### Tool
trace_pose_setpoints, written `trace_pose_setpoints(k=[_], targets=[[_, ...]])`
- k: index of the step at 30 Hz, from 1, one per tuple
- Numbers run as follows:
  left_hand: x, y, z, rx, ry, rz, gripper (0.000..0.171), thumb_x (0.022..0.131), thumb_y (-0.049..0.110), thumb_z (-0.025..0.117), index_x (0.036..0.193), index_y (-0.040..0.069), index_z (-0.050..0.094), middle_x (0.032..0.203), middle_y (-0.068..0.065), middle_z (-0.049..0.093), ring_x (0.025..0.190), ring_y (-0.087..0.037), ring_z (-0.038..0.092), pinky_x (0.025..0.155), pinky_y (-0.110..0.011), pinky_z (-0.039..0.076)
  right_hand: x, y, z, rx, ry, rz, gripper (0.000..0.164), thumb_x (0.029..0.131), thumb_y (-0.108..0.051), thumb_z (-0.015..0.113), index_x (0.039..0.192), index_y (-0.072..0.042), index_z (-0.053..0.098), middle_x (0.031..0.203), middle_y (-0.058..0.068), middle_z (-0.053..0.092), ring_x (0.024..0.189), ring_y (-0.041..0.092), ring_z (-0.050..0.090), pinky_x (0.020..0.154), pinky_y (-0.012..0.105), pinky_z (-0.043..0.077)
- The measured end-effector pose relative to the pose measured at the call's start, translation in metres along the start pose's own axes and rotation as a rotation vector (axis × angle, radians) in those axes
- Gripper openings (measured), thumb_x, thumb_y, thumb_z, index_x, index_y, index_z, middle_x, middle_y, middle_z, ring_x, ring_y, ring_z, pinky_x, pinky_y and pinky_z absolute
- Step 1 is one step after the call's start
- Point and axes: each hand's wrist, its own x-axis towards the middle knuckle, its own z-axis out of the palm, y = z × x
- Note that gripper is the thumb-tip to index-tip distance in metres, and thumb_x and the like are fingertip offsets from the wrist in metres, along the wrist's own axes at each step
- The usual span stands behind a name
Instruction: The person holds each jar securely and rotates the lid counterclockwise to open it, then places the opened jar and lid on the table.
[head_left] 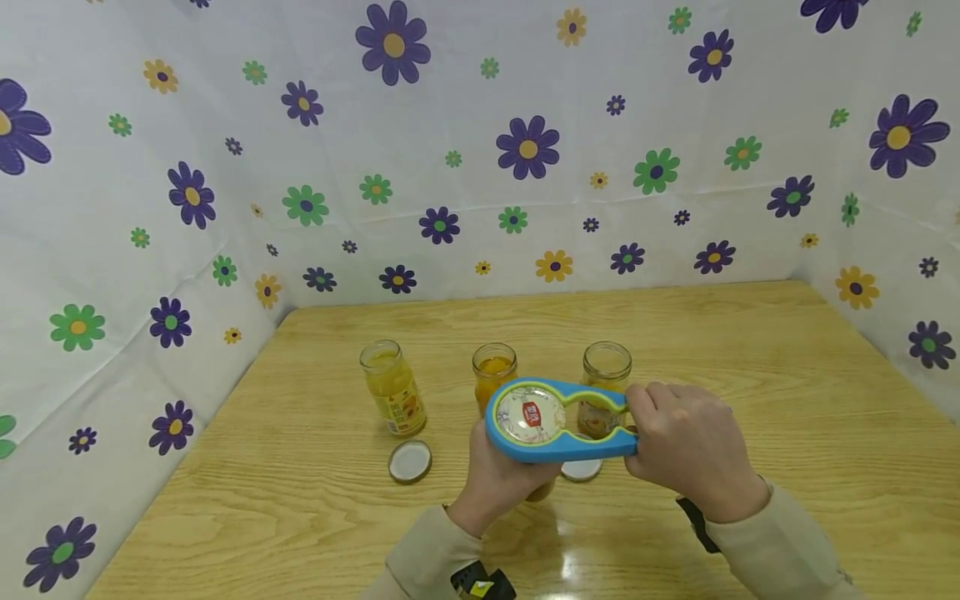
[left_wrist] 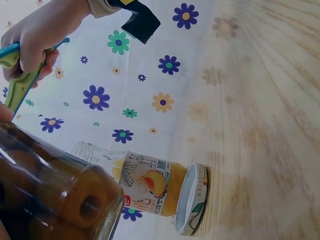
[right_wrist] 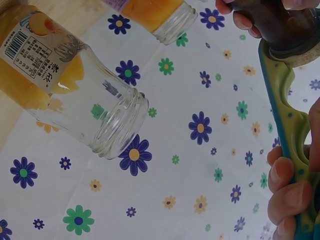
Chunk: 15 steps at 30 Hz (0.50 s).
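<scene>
My left hand holds a glass jar of brown, round fruit pieces, up off the table. Its cream lid with a red mark faces up inside the large ring of a blue and green jar opener. Around the opener's two handles, at its right end, my right hand is curled. In the right wrist view, the opener's scalloped green inner edge runs between the jar's lid end and my right fingers.
Behind my hands stand three lidless jars: one with yellow contents at left, one with orange pieces in the middle, and a part-filled one at right. Two loose lids, a left one and a right one, lie on the wooden table.
</scene>
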Motion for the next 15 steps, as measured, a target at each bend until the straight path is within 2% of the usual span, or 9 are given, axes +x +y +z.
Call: trace_pose_setpoints(k=[8, 15], targets=[[0.0, 0.0005, -0.0006, 0.033, -0.014, -0.021, 0.054, 0.06, 0.0, 0.074, 0.11, 0.002, 0.053, 0.1, -0.01, 0.06, 0.092, -0.019, 0.057, 0.078, -0.032, 0.048, 0.0, 0.0004, -0.0003, 0.01, -0.003, -0.003, 0.015, 0.063, -0.011, 0.024, 0.055, -0.008, 0.037, 0.047, -0.003, 0.024, 0.04, 0.008, 0.018, 0.037, 0.021, 0.015], [-0.0002, 0.0012, -0.0016, 0.006, -0.032, -0.05, 0.055, 0.06, 0.0, 0.074, 0.111, 0.0, 0.052, 0.101, -0.013, 0.059, 0.093, -0.018, 0.056, 0.079, -0.032, 0.047, -0.0001, 0.0008, -0.0001, 0.014, -0.006, -0.005, 0.015, 0.063, -0.011, 0.025, 0.056, -0.007, 0.038, 0.047, -0.002, 0.025, 0.039, 0.008, 0.019, 0.036, 0.021, 0.016]])
